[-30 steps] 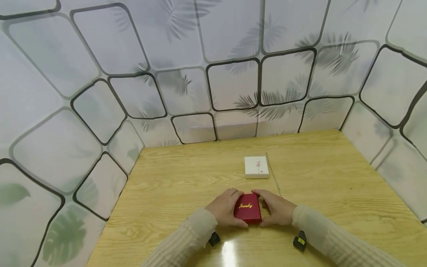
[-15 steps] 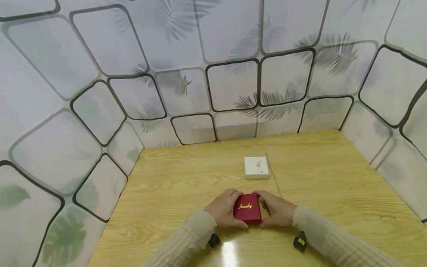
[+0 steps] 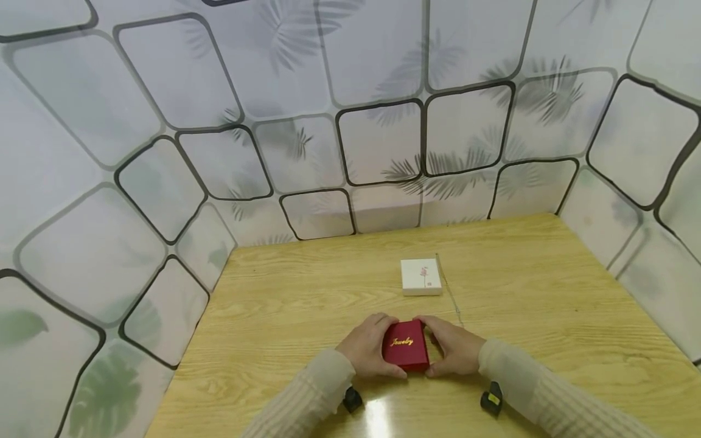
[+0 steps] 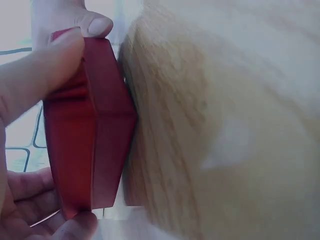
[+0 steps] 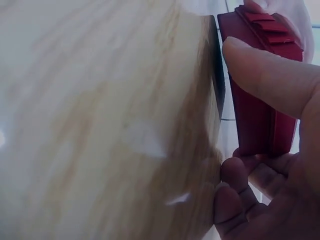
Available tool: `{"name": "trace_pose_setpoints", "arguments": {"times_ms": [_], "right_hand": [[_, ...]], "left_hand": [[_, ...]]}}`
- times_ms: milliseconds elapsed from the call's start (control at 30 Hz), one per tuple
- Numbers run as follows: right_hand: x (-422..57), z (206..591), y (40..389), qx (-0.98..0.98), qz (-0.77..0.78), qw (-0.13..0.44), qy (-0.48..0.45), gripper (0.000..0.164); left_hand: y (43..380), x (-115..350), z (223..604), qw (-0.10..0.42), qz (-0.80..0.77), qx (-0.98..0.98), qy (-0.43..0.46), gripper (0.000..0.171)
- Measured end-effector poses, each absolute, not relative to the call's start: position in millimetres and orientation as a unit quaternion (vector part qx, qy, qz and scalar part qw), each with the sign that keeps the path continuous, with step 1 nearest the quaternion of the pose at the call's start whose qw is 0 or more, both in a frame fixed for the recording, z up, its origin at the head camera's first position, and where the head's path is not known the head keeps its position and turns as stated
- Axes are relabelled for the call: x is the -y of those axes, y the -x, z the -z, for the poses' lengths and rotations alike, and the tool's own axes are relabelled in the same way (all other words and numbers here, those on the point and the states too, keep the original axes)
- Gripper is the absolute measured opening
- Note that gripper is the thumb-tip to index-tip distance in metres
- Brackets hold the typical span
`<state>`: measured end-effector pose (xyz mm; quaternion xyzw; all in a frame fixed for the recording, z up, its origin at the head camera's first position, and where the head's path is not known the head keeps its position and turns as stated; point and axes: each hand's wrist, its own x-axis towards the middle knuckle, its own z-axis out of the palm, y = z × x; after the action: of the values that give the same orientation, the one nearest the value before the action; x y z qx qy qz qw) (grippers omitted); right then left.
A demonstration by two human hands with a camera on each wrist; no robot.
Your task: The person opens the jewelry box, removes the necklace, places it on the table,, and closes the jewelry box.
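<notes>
A small dark red jewelry box (image 3: 404, 350) with gold "Jewelry" lettering on its lid is held between both hands near the front of the table. My left hand (image 3: 368, 348) grips its left side, thumb at the near edge and fingers at the far edge. On the opposite side my right hand (image 3: 454, 348) grips it with thumb and fingers in the same way. The left wrist view shows the red box (image 4: 107, 115) low over the wood, its lid and base together. In the right wrist view, a thumb lies against the box's side (image 5: 255, 117).
Behind the red box lies a flat white box (image 3: 420, 277) with a pink flower print. A thin chain (image 3: 450, 294) stretches along the white box's right side toward my right hand. Patterned curtains (image 3: 383, 140) enclose the wooden table (image 3: 296, 292) at the back and sides.
The head view has tilted up very slightly. Both hands keep their grip on the red jewelry box, in about the same place.
</notes>
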<state>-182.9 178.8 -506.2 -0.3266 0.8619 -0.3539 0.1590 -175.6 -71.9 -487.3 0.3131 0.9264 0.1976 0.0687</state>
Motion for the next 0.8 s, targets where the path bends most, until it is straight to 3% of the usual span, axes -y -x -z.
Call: {"name": "trace_pose_setpoints", "arguments": {"times_ms": [800], "right_hand": [[-177.3,500.9,180.1,-0.862,0.368,0.180,0.299,0.096]], "left_hand": [[174.7,80.2,491.6,0.098,-0.306,-0.905,-0.279,0.094]]}}
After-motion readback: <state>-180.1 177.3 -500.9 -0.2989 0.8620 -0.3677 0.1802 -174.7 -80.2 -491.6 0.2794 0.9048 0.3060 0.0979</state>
